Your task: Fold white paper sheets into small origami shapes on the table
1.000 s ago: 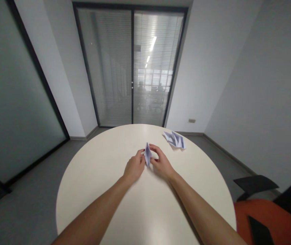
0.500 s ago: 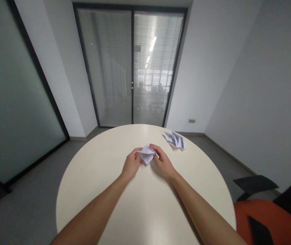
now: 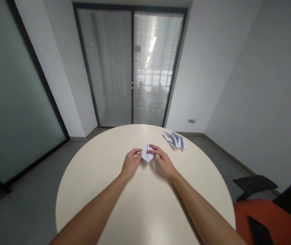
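A small piece of folded white paper [image 3: 147, 157] is held low over the middle of the round table, with a dark line down its centre where two flaps meet. My left hand [image 3: 131, 162] pinches its left corner between thumb and fingers. On the other side, my right hand [image 3: 163, 161] grips the right edge, one finger lying across the paper's upper face. The paper's underside and the fingertips beneath it are hidden.
The round cream table [image 3: 94, 173] fills the centre. Folded white paper [image 3: 174, 140] with raised points rests near its far right edge. An orange chair [image 3: 263, 217] with black armrests stands at the right. Glass doors with blinds [image 3: 132, 68] are beyond the table.
The paper's raised flap has gone down, so it looks flatter and its centre line shows. My right hand's finger has moved left onto the paper. My left hand has barely shifted.
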The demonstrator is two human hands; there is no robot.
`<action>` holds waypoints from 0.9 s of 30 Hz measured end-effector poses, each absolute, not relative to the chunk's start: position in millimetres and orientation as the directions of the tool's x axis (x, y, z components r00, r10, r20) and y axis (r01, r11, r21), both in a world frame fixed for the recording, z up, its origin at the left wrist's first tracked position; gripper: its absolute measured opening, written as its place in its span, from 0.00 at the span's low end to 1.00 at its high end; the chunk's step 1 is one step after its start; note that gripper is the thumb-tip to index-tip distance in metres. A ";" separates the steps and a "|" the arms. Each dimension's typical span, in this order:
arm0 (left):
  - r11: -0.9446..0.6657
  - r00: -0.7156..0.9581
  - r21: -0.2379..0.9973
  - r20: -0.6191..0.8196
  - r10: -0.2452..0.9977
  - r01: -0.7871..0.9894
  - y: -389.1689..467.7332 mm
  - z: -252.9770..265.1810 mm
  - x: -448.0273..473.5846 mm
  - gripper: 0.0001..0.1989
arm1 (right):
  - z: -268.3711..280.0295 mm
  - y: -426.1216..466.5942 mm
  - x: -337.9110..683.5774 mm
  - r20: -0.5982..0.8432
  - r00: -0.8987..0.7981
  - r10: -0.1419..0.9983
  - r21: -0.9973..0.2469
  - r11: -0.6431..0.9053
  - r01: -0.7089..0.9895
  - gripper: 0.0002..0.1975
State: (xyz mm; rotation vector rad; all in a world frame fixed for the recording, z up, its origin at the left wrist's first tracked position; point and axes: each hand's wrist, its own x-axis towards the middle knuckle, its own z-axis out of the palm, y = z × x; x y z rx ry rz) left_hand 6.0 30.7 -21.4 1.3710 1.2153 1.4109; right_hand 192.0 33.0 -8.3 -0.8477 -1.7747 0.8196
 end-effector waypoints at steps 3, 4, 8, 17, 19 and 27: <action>-0.232 -0.071 0.972 0.235 0.969 0.045 32.1 -24.7 6.2 0.13 | -8.8 31.8 189.9 0.436 -0.277 0.856 -0.846 0.495 0.197 0.14; -0.233 -0.063 0.972 0.234 0.970 0.030 32.7 -26.1 6.3 0.14 | -9.7 32.1 189.4 0.434 -0.267 0.861 -0.846 0.491 0.207 0.15; -0.226 -0.037 0.974 0.225 0.974 -0.009 34.4 -29.7 6.5 0.20 | -14.5 36.2 189.2 0.439 -0.210 0.873 -0.844 0.481 0.235 0.27; -0.254 -0.031 0.960 0.259 0.965 0.117 34.1 -26.3 5.0 0.08 | -20.6 41.8 188.5 0.353 -0.268 0.896 -0.905 0.400 0.147 0.34; -0.247 -0.022 0.961 0.252 0.968 0.123 34.8 -26.9 4.2 0.07 | -20.9 42.0 187.6 0.340 -0.280 0.898 -0.916 0.384 0.119 0.32; -0.216 0.022 0.971 0.214 0.976 0.103 32.8 -21.1 3.7 0.08 | -19.8 42.9 188.9 0.315 -0.294 0.902 -0.925 0.362 0.119 0.30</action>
